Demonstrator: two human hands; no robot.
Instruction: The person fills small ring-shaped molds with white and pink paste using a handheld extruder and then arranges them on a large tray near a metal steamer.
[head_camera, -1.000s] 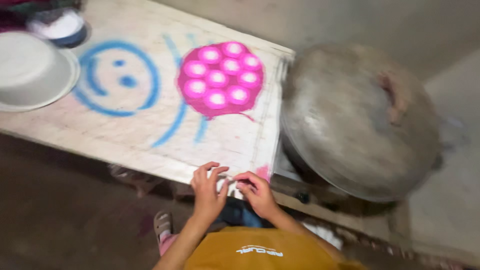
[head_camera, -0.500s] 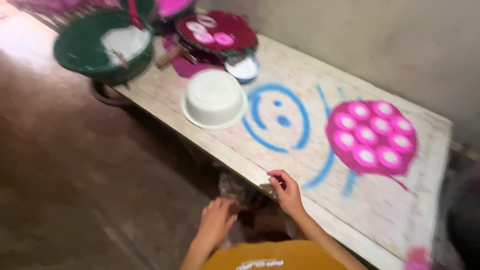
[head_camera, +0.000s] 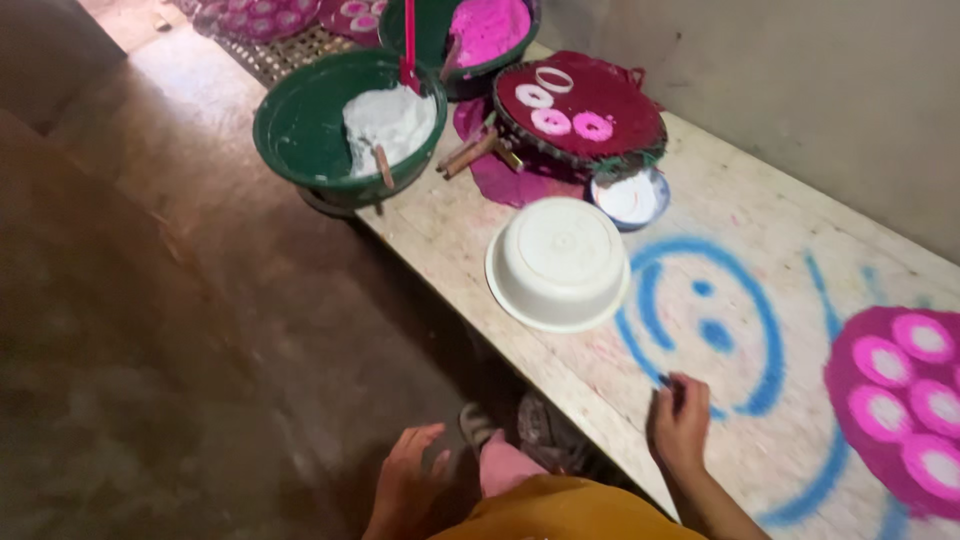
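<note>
1. Curling right hand (head_camera: 680, 425) fingers loosely on the near edge of the pale painted wooden bench (head_camera: 760, 215), gripping nothing visible, touching the blue painted ring (head_camera: 700, 325).
2. Hanging off the bench, left hand (head_camera: 408, 480) spread open, empty.
3. Sitting beyond: upturned white plastic bowl (head_camera: 557, 262), then green basin of white powder (head_camera: 345, 125) at the far end.

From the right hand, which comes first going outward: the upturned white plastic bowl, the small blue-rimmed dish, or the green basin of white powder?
From the right hand:
1. Upturned white plastic bowl, mid-table.
2. Small blue-rimmed dish, just behind the bowl.
3. Green basin of white powder, far end by the table edge.
</note>
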